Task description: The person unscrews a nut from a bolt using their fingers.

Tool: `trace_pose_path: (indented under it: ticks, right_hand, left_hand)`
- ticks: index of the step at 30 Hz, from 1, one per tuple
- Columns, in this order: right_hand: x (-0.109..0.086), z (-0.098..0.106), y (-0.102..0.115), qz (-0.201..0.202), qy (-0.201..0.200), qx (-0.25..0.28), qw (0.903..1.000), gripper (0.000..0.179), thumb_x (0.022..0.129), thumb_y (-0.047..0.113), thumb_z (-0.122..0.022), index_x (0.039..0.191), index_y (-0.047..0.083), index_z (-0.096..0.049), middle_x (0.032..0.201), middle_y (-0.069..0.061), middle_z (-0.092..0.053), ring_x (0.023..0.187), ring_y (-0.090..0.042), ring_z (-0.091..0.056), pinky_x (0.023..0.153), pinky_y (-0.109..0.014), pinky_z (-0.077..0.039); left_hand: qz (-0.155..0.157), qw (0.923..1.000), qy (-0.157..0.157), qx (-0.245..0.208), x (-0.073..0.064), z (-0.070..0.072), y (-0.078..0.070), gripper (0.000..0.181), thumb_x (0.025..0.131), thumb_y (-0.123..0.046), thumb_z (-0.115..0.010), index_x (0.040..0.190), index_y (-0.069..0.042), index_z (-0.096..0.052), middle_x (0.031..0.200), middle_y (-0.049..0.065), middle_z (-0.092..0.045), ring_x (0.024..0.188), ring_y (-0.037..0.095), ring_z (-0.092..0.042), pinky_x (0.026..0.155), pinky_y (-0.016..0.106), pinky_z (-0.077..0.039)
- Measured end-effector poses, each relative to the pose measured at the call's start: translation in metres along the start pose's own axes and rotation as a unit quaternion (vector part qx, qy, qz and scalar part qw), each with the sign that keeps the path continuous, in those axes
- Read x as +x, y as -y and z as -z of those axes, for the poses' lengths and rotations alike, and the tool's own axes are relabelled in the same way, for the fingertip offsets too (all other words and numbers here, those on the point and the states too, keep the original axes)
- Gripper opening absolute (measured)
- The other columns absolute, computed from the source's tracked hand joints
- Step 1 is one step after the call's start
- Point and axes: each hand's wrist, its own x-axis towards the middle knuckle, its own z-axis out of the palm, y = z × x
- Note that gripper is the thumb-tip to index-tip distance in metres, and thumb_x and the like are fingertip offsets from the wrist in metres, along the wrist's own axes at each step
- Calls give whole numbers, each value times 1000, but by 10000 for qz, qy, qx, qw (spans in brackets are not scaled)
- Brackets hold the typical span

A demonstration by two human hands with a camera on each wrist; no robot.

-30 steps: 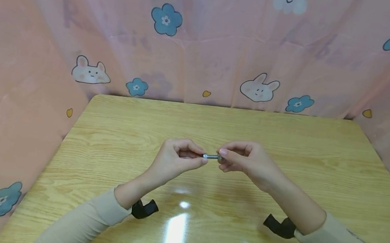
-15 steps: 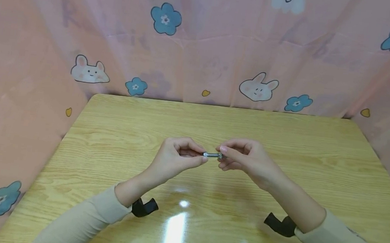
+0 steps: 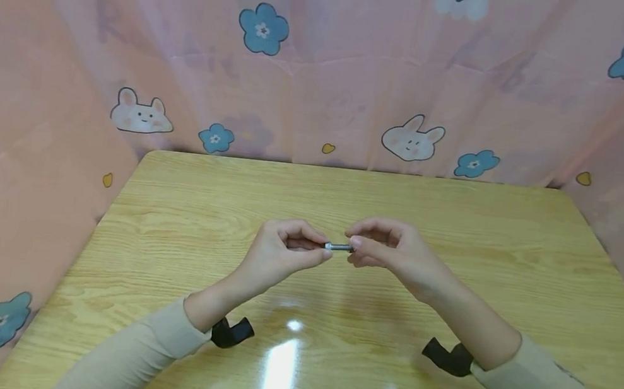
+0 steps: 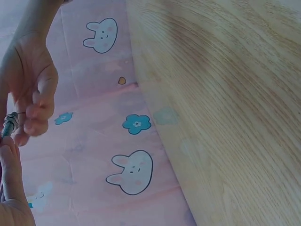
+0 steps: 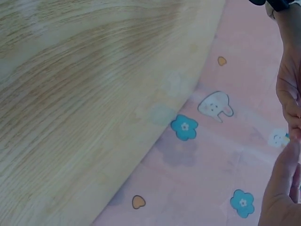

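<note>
Above the middle of the table, my left hand (image 3: 283, 252) pinches one end of a small metal bolt (image 3: 339, 247) between thumb and fingertips. The bolt lies about level and points to the right. A nut (image 4: 11, 120) sits around its threads near the far end, as the left wrist view shows. My right hand (image 3: 391, 253) has its thumb tip against the nut and its other fingers curled around that end, partly covering it. The right wrist view cuts off both hands at its edge, with the bolt hidden there.
The wood-grain table (image 3: 204, 189) spreads under both hands, with light glaring off its front part. A pink printed cloth (image 3: 324, 81) hangs behind it and along the sides. Black wrist mounts (image 3: 231, 333) stick out from both beige sleeves.
My right hand has shifted slightly upward, and its thumb now covers more of the nut, which showed more fully half a second ago. The left hand holds the bolt almost still.
</note>
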Motion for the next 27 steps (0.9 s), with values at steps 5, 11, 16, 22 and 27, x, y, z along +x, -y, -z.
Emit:
trace_pose_path:
  ticks: [5,11,16,22,27]
  right_hand:
    - [0,0,2,-72,44,-99,9999,26,91,10,-61,106,-11,-57,89,-9,-64,78,-18,-65,76,-33,-56]
    - [-3,4,4,187,129,-178,9996,22,85,5,-66,105,-2,-60,103,-11,-61,91,-20,-62,80,-33,-54]
    - [-1,3,5,-49,188,-102,9998,26,92,15,-60,107,-7,-58,90,-12,-63,78,-21,-65,75,-36,-56]
    - [-3,3,4,117,160,-118,9997,20,85,4,-66,103,-2,-61,100,-12,-61,88,-20,-64,80,-33,-54]
    - [-3,3,6,64,146,-149,9998,27,90,11,-62,109,-6,-56,101,-16,-59,86,-21,-64,79,-33,-54]
  left_hand:
    - [-15,10000,9,17,1,0,-1,13,82,-5,-70,93,1,-68,93,10,-67,78,20,-67,70,34,-57]
    - [19,10000,22,9,2,0,-3,13,82,-5,-70,93,1,-68,93,10,-67,78,20,-67,71,34,-57]
    - [-57,10000,0,19,1,0,-2,12,82,-4,-70,92,2,-68,93,11,-67,78,20,-67,71,34,-57]
    - [-19,10000,-21,-30,0,0,-3,13,81,-3,-70,93,2,-68,93,11,-67,78,20,-67,71,34,-57]
    - [-26,10000,-30,-14,1,-1,-2,14,81,-3,-71,93,3,-68,92,12,-67,77,19,-67,70,33,-57]
